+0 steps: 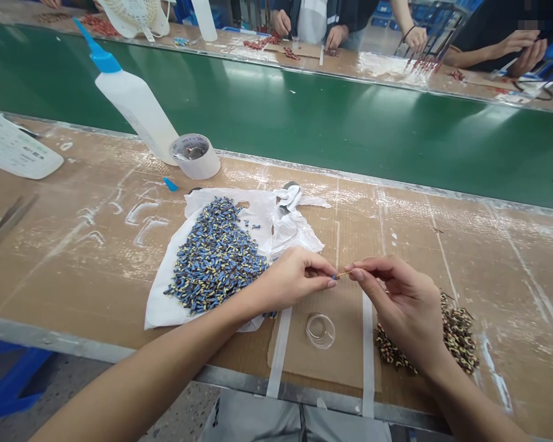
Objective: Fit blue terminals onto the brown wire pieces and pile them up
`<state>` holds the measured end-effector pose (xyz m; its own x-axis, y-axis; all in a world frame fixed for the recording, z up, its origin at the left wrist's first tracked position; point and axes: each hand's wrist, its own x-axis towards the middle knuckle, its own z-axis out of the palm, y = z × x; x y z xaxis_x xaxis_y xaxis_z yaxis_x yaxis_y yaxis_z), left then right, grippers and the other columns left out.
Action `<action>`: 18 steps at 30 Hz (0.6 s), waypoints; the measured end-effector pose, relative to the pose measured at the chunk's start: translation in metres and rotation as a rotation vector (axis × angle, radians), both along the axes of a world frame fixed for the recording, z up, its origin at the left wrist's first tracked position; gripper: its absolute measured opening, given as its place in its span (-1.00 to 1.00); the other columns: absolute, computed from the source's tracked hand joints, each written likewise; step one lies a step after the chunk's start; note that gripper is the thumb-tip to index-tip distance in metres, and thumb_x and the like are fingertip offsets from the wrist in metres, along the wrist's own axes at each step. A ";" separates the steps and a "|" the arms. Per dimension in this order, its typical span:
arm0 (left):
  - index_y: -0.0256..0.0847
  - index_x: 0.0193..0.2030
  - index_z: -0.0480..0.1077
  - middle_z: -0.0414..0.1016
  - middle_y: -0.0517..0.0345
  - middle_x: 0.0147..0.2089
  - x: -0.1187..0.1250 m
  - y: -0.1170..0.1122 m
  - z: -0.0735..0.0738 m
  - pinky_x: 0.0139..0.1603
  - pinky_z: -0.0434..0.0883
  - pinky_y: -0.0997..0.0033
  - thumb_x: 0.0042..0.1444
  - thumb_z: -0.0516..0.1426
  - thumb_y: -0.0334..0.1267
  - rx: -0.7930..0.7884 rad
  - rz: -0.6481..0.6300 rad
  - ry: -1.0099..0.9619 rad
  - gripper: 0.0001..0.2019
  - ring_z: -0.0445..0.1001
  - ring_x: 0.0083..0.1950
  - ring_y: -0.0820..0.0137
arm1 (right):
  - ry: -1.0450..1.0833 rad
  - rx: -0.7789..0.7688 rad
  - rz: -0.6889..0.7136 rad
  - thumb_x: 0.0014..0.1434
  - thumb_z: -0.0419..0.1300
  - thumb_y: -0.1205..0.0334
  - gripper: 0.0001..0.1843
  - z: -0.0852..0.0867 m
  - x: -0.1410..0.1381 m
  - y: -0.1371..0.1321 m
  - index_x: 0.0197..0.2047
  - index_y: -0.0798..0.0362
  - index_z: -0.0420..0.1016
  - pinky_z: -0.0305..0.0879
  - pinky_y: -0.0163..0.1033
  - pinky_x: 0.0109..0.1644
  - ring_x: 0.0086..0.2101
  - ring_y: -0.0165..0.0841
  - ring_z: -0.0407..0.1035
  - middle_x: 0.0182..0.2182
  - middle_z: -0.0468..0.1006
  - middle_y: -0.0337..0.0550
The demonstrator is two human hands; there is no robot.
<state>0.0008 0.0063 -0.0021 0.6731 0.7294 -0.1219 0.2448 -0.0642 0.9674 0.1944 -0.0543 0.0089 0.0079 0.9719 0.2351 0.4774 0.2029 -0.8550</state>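
My left hand (299,277) pinches a tiny blue piece (334,277) between thumb and fingertips. From the other side, my right hand (403,298) pinches a thin yellowish stick or wire (344,274) whose end meets the blue piece; whether it goes inside I cannot tell. Left of my hands, a heap of small blue, yellow and dark pieces (216,264) lies on a white sheet (161,307). Partly behind my right wrist is a pile of small dark and cream parts (461,334). Below my hands stands a small clear round dish (321,331) on taped cardboard (322,365).
A white bottle with blue nozzle (136,107) leans against a tape roll (198,158). Tweezers (9,221) and a blue cap (170,184) lie leftward. A green conveyor belt (276,104) runs beyond the table. Across it, other people's hands (336,37) work among red parts.
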 end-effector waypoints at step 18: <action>-0.30 -0.18 0.58 0.58 0.08 -0.32 -0.002 0.002 0.001 -0.26 0.33 0.47 0.13 0.16 -0.34 0.035 -0.023 -0.014 -0.82 0.45 -0.28 0.41 | -0.057 0.067 0.055 0.17 0.26 0.35 -0.91 0.004 -0.001 -0.001 -0.25 -0.03 0.52 0.41 -0.22 -0.19 -0.29 -0.31 0.51 -0.32 0.62 -0.20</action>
<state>-0.0010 0.0078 -0.0015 0.6910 0.7177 -0.0868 0.2295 -0.1039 0.9678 0.1931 -0.0552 0.0129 -0.0602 0.9527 0.2979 0.5118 0.2857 -0.8102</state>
